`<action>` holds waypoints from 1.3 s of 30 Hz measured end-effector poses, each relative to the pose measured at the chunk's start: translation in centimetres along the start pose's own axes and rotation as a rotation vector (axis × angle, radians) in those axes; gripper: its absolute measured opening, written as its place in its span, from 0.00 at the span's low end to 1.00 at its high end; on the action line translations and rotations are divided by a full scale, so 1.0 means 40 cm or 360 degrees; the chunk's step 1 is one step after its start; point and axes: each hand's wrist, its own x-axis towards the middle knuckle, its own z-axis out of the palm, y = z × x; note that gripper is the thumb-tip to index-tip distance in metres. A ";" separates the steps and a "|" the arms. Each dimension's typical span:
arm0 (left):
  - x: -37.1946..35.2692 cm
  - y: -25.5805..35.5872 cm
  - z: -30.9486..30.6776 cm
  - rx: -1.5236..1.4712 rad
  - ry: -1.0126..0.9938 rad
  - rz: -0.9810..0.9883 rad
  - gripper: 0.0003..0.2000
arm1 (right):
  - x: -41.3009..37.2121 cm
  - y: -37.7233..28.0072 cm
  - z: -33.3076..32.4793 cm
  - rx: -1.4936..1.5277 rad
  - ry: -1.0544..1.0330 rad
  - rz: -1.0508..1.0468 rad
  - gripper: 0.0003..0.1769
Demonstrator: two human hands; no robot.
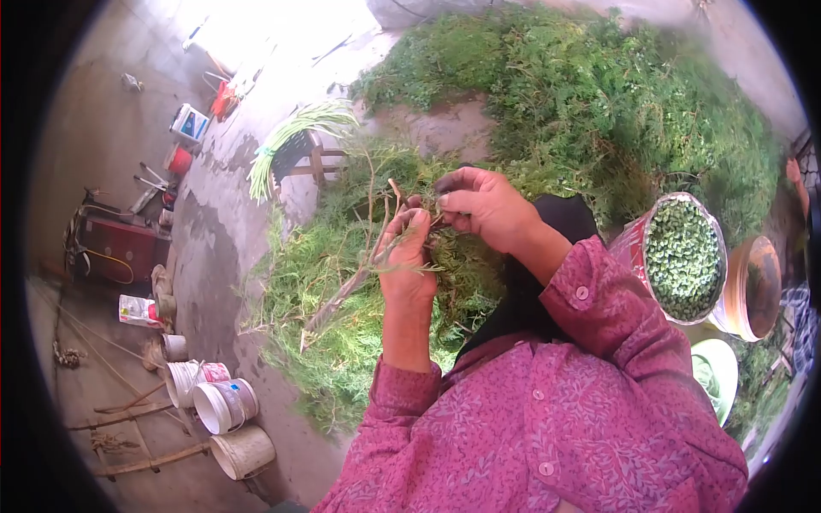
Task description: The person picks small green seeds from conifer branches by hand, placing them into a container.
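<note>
My left hand [405, 250] is closed around a leafy branch [342, 292], its bare woody stem slanting down to the left. Just to the right, my right hand [494, 208] is up against the left fingertips, thumb and fingers pinched together. What lies in that pinch is too small and partly hidden to name. Feathery cut branches [342, 368] spread on the floor below both hands. On my right stands a bucket [629, 245] filled with small green seed cones or berries.
A large heap of green foliage [616, 103] lies ahead. Beside the filled bucket are an orange-brown bucket [742, 291] and a pale green basin [727, 368]. A bundle of green strips [295, 128] drapes over a stool [318, 162]. White buckets [224, 406] and a wooden ladder [141, 415] sit left.
</note>
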 end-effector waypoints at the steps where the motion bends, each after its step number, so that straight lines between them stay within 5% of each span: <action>1: -0.001 -0.001 -0.002 -0.0039 -0.0018 0.0036 0.09 | 0.001 -0.002 -0.003 0.0215 0.0013 0.0050 0.08; 4: 0.003 -0.001 -0.009 -0.0042 -0.0064 0.0063 0.08 | -0.004 -0.024 -0.020 0.0725 -0.0101 0.0086 0.07; 11: -0.006 0.006 0.004 0.0155 0.0014 0.0081 0.08 | -0.011 -0.028 -0.011 0.1038 -0.0304 0.0276 0.12; 13: -0.007 0.003 0.011 0.0221 0.0021 0.0177 0.10 | -0.001 -0.023 -0.009 0.1092 0.0053 0.0300 0.18; 22: 0.015 -0.026 0.015 0.0278 -0.0174 0.0358 0.13 | -0.006 -0.025 0.005 0.1315 -0.0185 0.0267 0.33; 25: -0.002 -0.028 0.025 0.0438 -0.0356 0.0509 0.17 | -0.007 -0.031 0.004 0.1257 -0.0143 0.0260 0.29; 28: -0.012 -0.013 0.028 0.0482 -0.0373 0.0342 0.23 | -0.012 -0.036 0.011 0.1170 -0.0085 0.0250 0.29; 34: 0.007 -0.003 0.007 0.1004 -0.0593 0.0486 0.18 | 0.005 -0.005 -0.019 0.1012 -0.0095 0.0225 0.33; 39: 0.017 -0.022 0.001 0.0950 -0.0660 0.0497 0.14 | -0.008 -0.020 0.012 0.0923 0.0046 0.0213 0.33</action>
